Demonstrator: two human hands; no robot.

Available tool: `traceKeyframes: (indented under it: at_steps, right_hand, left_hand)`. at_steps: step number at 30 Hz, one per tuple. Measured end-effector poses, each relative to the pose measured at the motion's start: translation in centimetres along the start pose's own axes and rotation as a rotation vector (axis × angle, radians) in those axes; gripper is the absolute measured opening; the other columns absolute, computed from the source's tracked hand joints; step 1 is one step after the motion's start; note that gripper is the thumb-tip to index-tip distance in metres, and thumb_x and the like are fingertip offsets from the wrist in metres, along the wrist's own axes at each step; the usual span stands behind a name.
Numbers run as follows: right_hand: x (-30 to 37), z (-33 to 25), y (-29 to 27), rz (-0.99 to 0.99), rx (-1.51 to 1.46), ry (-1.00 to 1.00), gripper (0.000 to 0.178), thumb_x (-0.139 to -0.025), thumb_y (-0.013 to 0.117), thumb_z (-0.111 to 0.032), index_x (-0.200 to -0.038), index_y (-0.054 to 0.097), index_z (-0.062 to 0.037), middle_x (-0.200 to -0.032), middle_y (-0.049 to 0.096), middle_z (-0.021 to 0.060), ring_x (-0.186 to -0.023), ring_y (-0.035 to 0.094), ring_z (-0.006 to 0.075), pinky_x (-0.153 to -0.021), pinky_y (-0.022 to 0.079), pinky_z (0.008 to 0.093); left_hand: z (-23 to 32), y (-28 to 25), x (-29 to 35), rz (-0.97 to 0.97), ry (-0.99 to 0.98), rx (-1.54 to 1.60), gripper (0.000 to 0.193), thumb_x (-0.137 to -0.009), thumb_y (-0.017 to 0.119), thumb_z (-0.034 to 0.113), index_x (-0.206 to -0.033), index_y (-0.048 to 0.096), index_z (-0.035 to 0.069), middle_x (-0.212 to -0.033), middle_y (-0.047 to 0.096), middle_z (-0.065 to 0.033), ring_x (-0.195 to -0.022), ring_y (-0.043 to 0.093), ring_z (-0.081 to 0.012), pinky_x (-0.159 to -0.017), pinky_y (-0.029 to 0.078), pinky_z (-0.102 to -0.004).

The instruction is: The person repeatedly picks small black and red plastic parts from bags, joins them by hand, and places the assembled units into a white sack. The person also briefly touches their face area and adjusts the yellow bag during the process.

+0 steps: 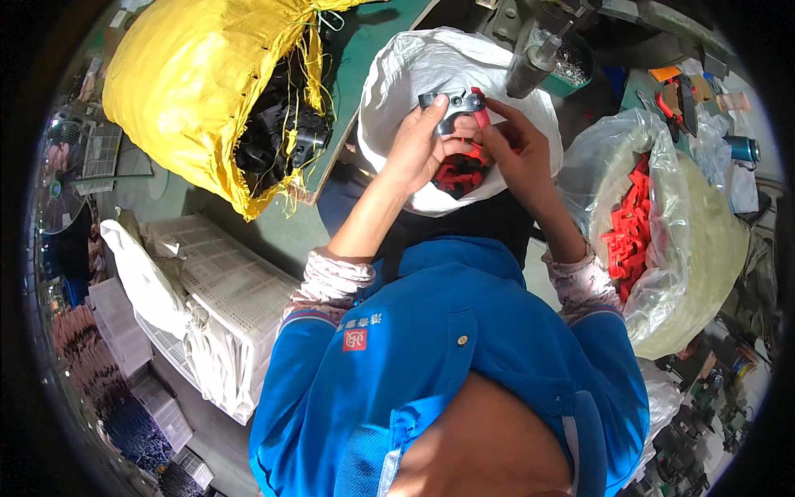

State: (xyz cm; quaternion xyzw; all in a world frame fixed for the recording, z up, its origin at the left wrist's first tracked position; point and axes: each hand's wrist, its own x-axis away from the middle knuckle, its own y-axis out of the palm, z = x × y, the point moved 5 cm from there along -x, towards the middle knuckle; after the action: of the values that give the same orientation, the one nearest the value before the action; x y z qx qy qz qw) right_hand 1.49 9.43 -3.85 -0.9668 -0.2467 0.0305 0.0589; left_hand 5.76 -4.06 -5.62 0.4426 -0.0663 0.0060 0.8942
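Over the mouth of a white woven sack [389, 83], my two hands meet around one small piece. My left hand [421, 147] grips a black plastic part [453, 103] with a curved, handle-like shape, thumb on top. At its right end, my right hand [520, 153] pinches a red plastic piece [480, 109], which touches the black part; whether the two are joined I cannot tell. Below my hands, several red-and-black parts [460, 176] lie inside the white sack.
A yellow woven sack [190, 91] of black parts [277, 137] lies on a green table [373, 37] at left. To the right stands a clear plastic-lined bag [687, 215] of red pieces [631, 228]. A dark metal machine post [534, 65] rises beside the white sack. White crates [240, 265] stand at lower left.
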Motion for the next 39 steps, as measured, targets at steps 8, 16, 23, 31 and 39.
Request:
traceKeyframes:
  at_steps: [8,16,23,31,39]
  right_hand:
    - [0.3,-1.2,0.6,-0.105,0.171,-0.141,0.052,-0.084,0.063,-0.01,-0.133,0.044,-0.0041,-0.085,0.058,-0.002,-0.072,0.048,0.002,-0.063,0.04,0.0175]
    - [0.3,-2.8,-0.5,-0.444,0.118,-0.024,0.05,-0.083,0.063,-0.013,-0.13,0.047,-0.0033,-0.097,0.065,0.0103,-0.086,0.059,0.0113,-0.077,0.049,0.0277]
    - [2.1,-0.5,2.2,0.087,0.249,-0.181,0.049,-0.083,0.062,-0.014,-0.127,0.047,0.0002,-0.1,0.065,0.017,-0.088,0.063,0.0161,-0.079,0.049,0.0285]
    - [1.9,-2.3,0.3,0.099,0.679,-0.463,0.043,-0.083,0.064,-0.017,-0.12,0.052,0.0015,-0.11,0.059,0.0178,-0.09,0.061,0.0247,-0.076,0.049,0.0312]
    - [4.7,0.7,-0.5,0.003,0.548,-0.323,0.022,-0.082,0.061,-0.009,-0.102,0.061,-0.0018,-0.101,0.061,0.0169,-0.088,0.06,0.0314,-0.075,0.049,0.0361]
  left_hand:
    - [0.0,0.2,0.7,0.26,0.135,-0.231,0.027,-0.093,0.051,0.031,-0.094,0.041,0.006,-0.059,0.048,-0.0043,-0.042,0.039,-0.0063,-0.034,0.028,-0.0191]
    - [2.4,-0.1,1.5,0.064,-0.128,-0.361,0.02,-0.094,0.05,0.027,-0.093,0.047,0.007,-0.056,0.042,0.0006,-0.041,0.03,-0.0028,-0.034,0.022,-0.0163]
    - [-0.9,0.1,2.0,0.317,0.183,-0.164,0.023,-0.093,0.05,0.029,-0.094,0.042,0.007,-0.064,0.046,-0.0028,-0.045,0.039,-0.0069,-0.033,0.026,-0.0201]
    - [9.0,-5.2,7.6,0.664,0.546,-1.442,0.028,-0.089,0.055,0.012,-0.114,0.049,0.001,-0.091,0.064,-0.0122,-0.084,0.061,-0.0152,-0.072,0.05,-0.0264]
    - [17.4,-11.3,8.4,0.778,0.679,-2.244,0.043,-0.077,0.055,-0.001,-0.119,0.049,0.002,-0.106,0.059,-0.0191,-0.1,0.054,-0.0352,-0.087,0.043,-0.0416]
